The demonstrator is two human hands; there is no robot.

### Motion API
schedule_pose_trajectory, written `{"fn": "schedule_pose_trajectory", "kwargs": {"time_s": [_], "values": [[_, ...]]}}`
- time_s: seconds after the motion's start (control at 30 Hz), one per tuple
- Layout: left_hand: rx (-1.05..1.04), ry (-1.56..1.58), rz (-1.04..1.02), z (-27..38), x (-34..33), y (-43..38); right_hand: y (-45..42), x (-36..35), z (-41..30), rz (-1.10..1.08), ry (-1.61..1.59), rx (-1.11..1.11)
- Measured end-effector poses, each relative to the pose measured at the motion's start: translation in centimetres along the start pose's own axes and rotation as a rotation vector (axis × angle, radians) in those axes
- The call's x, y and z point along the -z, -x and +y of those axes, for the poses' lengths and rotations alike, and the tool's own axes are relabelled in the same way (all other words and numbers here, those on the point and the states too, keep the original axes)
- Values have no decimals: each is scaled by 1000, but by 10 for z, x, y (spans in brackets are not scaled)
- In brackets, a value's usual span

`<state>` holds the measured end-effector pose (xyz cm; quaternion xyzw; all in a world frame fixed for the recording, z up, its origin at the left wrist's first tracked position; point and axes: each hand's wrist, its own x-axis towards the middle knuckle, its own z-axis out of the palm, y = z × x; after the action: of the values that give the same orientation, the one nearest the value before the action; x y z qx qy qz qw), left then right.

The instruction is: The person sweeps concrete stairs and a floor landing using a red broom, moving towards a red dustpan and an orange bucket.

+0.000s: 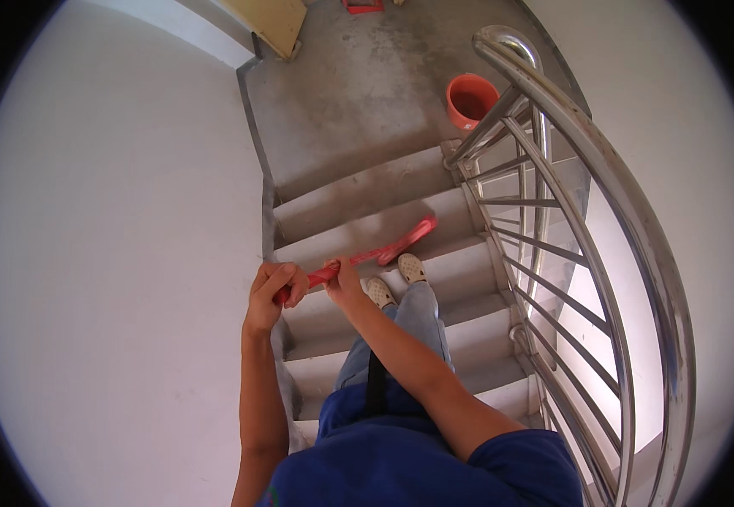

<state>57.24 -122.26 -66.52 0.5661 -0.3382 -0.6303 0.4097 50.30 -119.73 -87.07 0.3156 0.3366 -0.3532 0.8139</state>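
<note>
Both my hands grip the red handle of a broom [409, 241], whose reddish head rests low over a stair step just ahead of my feet. My left hand [273, 290] is closed around the handle's upper end, close to the left wall. Farther down the handle, my right hand [343, 279] is closed around it. My feet, in cream clogs [412, 269], stand on the concrete stairs [373, 222], right beside the broom head. Blur hides the details of the bristles.
An orange-red bucket [471, 101] stands on the landing [360, 95] beyond the stairs, near the railing post. A stainless steel railing [627, 190] curves along the right. A plain wall [120, 253] borders the left. A red dustpan-like object [364, 6] and a yellowish door [272, 25] show at the top.
</note>
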Motion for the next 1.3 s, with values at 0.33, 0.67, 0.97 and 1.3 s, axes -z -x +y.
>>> {"fn": "schedule_pose_trajectory", "kwargs": {"time_s": [0.33,0.67,0.97,1.3], "values": [[93,-201,140,2,11,-17,-44,-22,3,-96,-71,-163],[53,-257,211,-20,-30,-13,-71,-31,-14,-217,94,-263],[-108,-156,438,-25,-41,39,-25,-40,-16,-184,758,-126],[-354,-393,8,-30,-20,-4,-58,-41,-78,101,1265,163]]}}
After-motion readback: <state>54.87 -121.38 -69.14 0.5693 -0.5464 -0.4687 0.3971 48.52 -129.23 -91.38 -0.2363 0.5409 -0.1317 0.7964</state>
